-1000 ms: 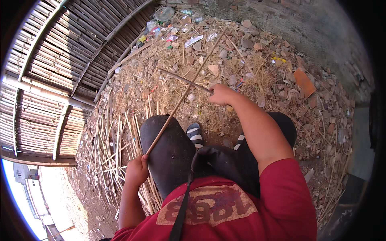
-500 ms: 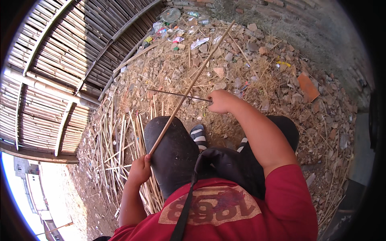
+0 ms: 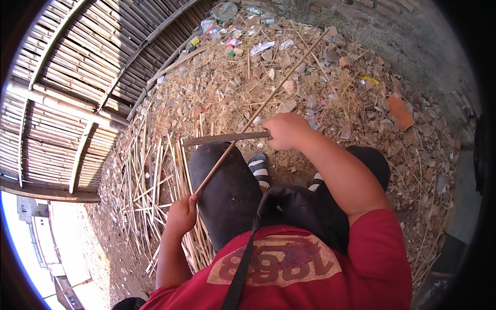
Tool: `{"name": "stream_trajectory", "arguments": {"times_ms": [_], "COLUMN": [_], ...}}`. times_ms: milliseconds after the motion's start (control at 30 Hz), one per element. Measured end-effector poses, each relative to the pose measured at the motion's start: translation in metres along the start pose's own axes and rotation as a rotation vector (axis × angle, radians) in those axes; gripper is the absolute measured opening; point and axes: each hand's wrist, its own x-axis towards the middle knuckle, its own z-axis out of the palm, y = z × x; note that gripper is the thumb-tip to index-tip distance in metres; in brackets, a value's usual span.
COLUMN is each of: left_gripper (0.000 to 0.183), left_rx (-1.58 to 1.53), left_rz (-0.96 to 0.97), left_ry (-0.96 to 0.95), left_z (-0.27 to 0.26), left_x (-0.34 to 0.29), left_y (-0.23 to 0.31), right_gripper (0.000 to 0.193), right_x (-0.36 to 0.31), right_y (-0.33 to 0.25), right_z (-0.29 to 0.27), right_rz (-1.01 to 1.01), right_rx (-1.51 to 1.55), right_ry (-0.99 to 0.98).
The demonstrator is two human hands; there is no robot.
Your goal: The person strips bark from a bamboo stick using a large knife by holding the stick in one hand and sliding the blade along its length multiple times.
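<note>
My left hand [image 3: 182, 216] is closed round the near end of a long, thin bamboo stick [image 3: 283, 81]. The stick slants up and away to the right, past my left knee and over the rubble. In my right hand [image 3: 285, 132] is a long dark knife [image 3: 214, 139], its handle mostly hidden by the fingers. Its blade points left and crosses the stick just beyond my left knee, with its broad flat side showing. Whether blade and stick touch there, I cannot tell.
Many split bamboo strips [image 3: 150, 181] lie on the ground at my left. A slatted bamboo wall [image 3: 67, 111] rises at far left, and a brick wall [image 3: 392, 39] at the back right. Stones, dry grass, litter and an orange tile piece [image 3: 400, 111] cover the ground ahead.
The knife has come nearer to me along the stick and turned, from thin edge-on to its broad side. The stick's far end has swung a little right.
</note>
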Motion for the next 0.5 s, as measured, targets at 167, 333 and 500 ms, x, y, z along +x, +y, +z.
{"name": "stream_trajectory", "arguments": {"times_ms": [167,333,500], "left_gripper": [0.044,0.043,0.043], "left_rx": [0.035,-0.013,0.03], "left_rz": [0.013,0.022,0.083], "left_ry": [-0.007,-0.019,0.072], "left_z": [-0.001,-0.005,0.007], "left_x": [0.006,0.005,0.006], "left_y": [-0.001,0.001,-0.006], "right_gripper": [0.035,0.037,0.037], "right_x": [0.021,0.005,0.019], "right_y": [0.065,0.019,0.091], "right_z": [0.019,0.008,0.015], "right_rz": [0.197,0.128,0.37], "right_rx": [0.239,0.132,0.417], "right_ry": [0.135,0.077,0.176]}}
